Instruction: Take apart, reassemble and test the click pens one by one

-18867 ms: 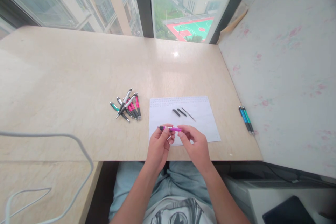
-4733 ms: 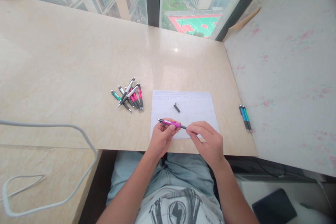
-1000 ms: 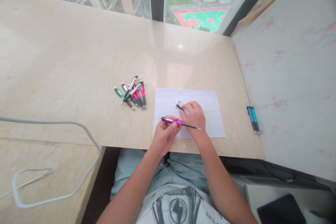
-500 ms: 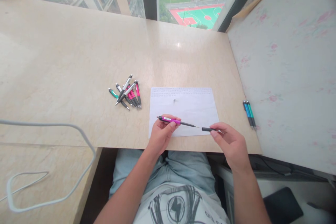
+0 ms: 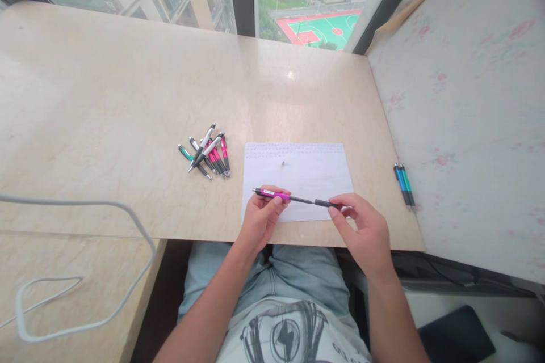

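My left hand (image 5: 264, 216) is closed around the purple barrel of a pen (image 5: 272, 194), whose dark refill points right. Between the thumb and fingers of my right hand (image 5: 361, 227) is a black pen grip sleeve (image 5: 326, 203), its left end at the refill's tip. Both parts line up above a sheet of paper (image 5: 306, 181) with rows of small writing along its top. A tiny metallic piece (image 5: 283, 164), probably the pen's tip, lies on the sheet.
Left of the paper lies a pile of pens (image 5: 206, 153), silver, pink and green. Two or so blue and green pens (image 5: 403, 186) rest by the right wall. A white cable (image 5: 106, 202) loops over the left side of the tabletop (image 5: 128, 96).
My right hand has moved left and slightly up, bringing the black sleeve from a small gap away to the refill's tip. My left hand has barely shifted.
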Demonstrator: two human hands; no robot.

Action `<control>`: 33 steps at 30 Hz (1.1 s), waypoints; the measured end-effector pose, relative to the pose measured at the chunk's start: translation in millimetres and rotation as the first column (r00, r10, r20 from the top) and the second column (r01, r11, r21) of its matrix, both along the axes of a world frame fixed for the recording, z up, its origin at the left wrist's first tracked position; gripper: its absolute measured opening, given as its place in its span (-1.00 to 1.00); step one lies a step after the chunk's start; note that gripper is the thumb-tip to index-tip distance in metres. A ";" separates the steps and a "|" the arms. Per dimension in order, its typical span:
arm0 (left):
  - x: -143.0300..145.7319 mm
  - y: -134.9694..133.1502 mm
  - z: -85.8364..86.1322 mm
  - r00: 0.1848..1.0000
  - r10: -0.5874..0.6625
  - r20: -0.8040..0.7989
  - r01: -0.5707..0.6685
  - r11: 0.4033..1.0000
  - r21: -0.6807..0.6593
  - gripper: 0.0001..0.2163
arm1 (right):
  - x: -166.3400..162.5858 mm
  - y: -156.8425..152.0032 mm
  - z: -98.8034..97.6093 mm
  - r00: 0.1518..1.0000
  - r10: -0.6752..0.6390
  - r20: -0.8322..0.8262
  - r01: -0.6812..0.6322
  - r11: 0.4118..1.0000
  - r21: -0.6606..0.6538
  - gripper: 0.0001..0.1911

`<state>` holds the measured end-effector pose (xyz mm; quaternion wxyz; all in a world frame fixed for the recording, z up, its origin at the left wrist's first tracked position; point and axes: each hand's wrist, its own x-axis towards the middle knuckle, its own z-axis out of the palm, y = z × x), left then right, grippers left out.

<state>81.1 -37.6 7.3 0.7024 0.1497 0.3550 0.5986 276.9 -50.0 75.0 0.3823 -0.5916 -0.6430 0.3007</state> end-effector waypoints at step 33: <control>-2.3 -1.5 -2.7 0.994 -0.060 0.094 0.060 0.998 0.003 -0.86 | -57.1 87.5 -57.5 0.958 0.108 0.265 -0.111 0.994 -0.004 -0.74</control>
